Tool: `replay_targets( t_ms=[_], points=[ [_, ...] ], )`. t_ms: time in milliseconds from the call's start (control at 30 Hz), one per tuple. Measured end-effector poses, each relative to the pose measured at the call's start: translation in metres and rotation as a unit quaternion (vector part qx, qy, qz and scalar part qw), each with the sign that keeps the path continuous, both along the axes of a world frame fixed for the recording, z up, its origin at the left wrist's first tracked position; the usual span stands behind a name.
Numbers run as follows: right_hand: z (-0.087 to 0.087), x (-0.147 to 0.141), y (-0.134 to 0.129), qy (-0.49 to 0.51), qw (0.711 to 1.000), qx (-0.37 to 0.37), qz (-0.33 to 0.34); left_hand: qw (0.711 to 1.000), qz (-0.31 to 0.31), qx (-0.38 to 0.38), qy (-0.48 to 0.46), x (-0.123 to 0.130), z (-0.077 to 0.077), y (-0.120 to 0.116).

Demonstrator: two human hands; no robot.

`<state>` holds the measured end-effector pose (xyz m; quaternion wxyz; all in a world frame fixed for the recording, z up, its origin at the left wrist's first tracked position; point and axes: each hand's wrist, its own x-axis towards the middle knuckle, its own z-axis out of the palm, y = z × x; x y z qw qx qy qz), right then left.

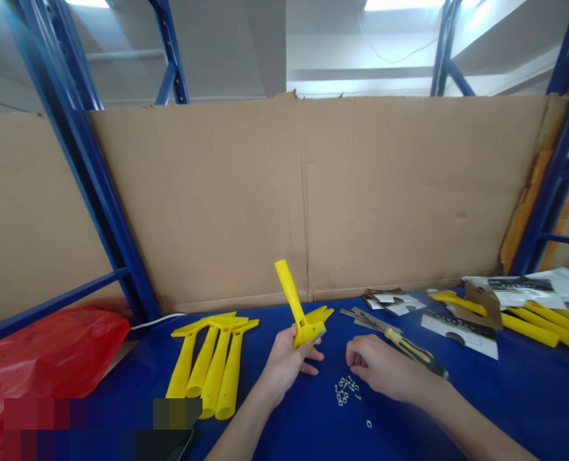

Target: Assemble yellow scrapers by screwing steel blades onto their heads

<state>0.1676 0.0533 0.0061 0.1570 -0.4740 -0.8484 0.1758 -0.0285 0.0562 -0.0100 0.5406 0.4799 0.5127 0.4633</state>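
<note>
My left hand (287, 363) is closed round the head of a yellow plastic scraper (290, 291), whose tube handle points up and away. A bit of grey shows at the edge of its head. My right hand (377, 362) hovers to the right with thumb and fingertips pinched together; what they hold, if anything, is hidden. Just below it lies a small pile of nuts and screws (345, 389), with one loose nut (369, 424) nearer me. Beyond my right hand are a screwdriver (413, 351) and several thin metal blades (363, 318).
Several yellow scrapers (212, 365) lie side by side at left, beside a red plastic bag (68, 352). At right are printed cards (461, 333) and more yellow scrapers (528, 328). A cardboard wall (308, 198) closes off the back of the blue table (308, 429), between blue metal posts (96, 186).
</note>
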Motion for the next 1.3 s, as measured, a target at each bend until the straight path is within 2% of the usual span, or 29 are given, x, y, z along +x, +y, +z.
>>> replay_targets(
  t_ms=[200, 633, 767, 967, 1300],
  points=[
    [0.0, 0.004, 0.0, -0.01, 1.0, -0.014, 0.0, 1.0, 0.001, 0.003, -0.007, 0.0, 0.0, 0.0],
    [-0.011, -0.009, 0.005, 0.019, 0.998, 0.048, -0.026, 1.0, 0.005, 0.002, -0.025, 0.0, 0.002, -0.002],
    [-0.012, -0.01, 0.004, 0.072, 0.994, 0.078, -0.032, 0.999, 0.002, 0.003, -0.039, 0.001, 0.003, -0.005],
    [-0.008, -0.021, 0.012, 0.199, 0.97, 0.125, -0.061, 0.998, -0.046, 0.004, -0.05, 0.01, 0.003, -0.01],
    [-0.013, -0.039, 0.016, 0.298, 0.95, 0.087, -0.032, 0.995, -0.07, 0.014, -0.065, 0.01, 0.0, -0.01]
  ],
)
